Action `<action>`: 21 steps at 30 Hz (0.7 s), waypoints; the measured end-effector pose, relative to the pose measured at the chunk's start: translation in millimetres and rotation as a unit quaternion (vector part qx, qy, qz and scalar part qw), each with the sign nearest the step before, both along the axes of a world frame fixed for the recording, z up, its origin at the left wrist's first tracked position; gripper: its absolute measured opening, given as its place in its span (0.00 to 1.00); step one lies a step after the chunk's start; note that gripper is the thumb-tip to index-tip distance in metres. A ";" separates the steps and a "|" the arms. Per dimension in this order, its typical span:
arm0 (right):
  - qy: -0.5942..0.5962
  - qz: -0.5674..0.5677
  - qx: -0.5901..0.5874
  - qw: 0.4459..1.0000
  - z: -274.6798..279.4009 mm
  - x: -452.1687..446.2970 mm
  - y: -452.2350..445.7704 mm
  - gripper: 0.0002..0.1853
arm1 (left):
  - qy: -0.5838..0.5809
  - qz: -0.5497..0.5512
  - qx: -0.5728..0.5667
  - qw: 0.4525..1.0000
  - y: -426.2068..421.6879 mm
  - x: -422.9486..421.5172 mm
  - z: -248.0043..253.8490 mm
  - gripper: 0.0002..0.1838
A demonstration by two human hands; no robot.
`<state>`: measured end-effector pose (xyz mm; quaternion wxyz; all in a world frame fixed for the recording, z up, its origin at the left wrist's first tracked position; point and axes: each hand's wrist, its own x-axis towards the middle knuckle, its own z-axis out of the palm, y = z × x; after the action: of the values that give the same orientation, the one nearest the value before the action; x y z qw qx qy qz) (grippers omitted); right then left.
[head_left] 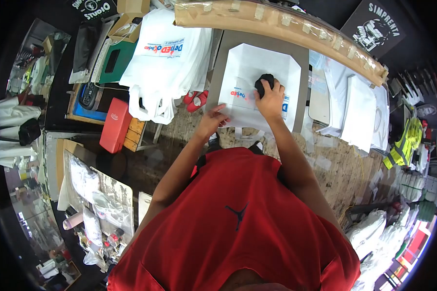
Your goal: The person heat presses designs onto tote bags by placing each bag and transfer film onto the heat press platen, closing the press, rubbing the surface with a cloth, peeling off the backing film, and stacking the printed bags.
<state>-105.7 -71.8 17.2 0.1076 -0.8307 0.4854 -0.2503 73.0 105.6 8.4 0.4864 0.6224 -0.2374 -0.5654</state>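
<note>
The upper part of the white bag point(250, 60), at upper centre, leaves room for a hand to slide across, above the black pad point(264, 84) and the right hand point(273, 101) that block its middle right. The left hand point(212, 121) fills the lower left corner. Along the top, a long taped cardboard piece point(277, 22) bars the far side. A thick bag stack point(155, 72) walls off the upper left, and white sheets point(359, 111) crowd the right; only narrow strips of board point(301, 87) show beside the bag. Between the forearms, a gap opens down to the red shirt point(238, 194).
</note>
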 end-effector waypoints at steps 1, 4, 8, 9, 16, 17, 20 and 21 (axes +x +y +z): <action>-0.002 -0.017 -0.011 1.000 -1.8 -3.3 -3.0 0.28 | 0.000 -0.002 0.001 1.000 0.0 0.2 -1.6 0.29; 0.006 -0.047 -0.013 0.999 -2.4 -16.1 -11.2 0.28 | -0.028 -0.009 -0.003 1.000 -2.0 -1.2 -3.1 0.30; 0.011 -0.090 -0.036 0.995 -4.7 -37.7 -22.0 0.27 | -0.046 -0.020 0.016 0.999 -2.4 -2.1 2.1 0.33; 0.014 -0.103 -0.042 0.994 -5.4 -43.7 -25.3 0.27 | -0.049 -0.019 0.023 0.998 -2.2 -1.9 2.4 0.34; -0.028 -0.174 -0.036 0.984 -2.9 -92.6 -42.4 0.28 | -0.127 -0.086 0.016 0.988 -1.3 -3.7 -4.4 0.37; -0.063 -0.181 -0.027 0.981 -4.2 -98.7 -44.2 0.29 | -0.157 -0.104 0.004 0.982 -1.0 -4.6 -6.0 0.39; -0.140 -0.214 -0.033 0.966 -10.0 -119.7 -44.1 0.28 | -0.244 -0.154 0.005 0.957 0.6 -9.0 9.7 0.43; -0.190 -0.234 -0.023 0.953 -14.8 -129.7 -45.0 0.28 | -0.300 -0.183 0.018 0.936 -0.1 -11.7 19.1 0.45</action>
<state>-235.4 -116.8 2.3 0.1173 -0.6332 0.6308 -0.4329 61.2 105.5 27.5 0.2694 0.7174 -0.4716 -0.4362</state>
